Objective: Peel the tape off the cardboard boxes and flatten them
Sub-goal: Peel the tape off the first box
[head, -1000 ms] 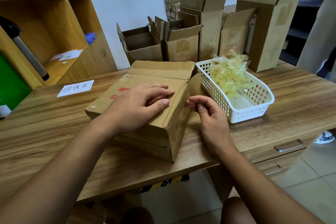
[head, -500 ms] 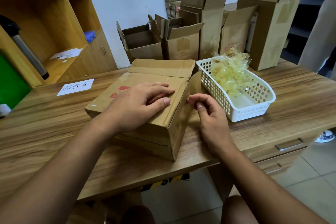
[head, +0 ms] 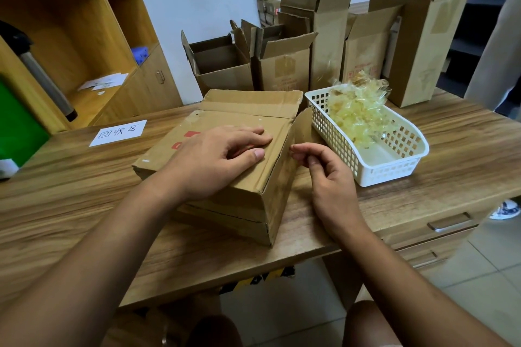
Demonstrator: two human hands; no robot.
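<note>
A brown cardboard box [head: 265, 205] lies on its side on the wooden desk [head: 84, 205], its open flaps pointing away from me. My left hand [head: 214, 160] lies flat on the box's top face and holds it down, thumb near the right edge. My right hand [head: 329, 177] is at the box's right side, thumb and forefinger pinched together at the upper edge. The tape there is too thin and clear to make out. A white plastic basket [head: 394, 175] just right of the box holds a crumpled wad of peeled yellowish tape [head: 358, 113].
Several open cardboard boxes [head: 284, 67] stand along the desk's back, the tallest [head: 423, 36] at far right. A white paper label [head: 118, 132] lies at left. A wooden shelf [head: 70, 36] rises on the left. Another person's leg [head: 496, 51] is at the right edge.
Almost nothing has moved. My left hand stays flat on the box, and my right hand's pinched fingers stay at the same spot on the box's right edge.
</note>
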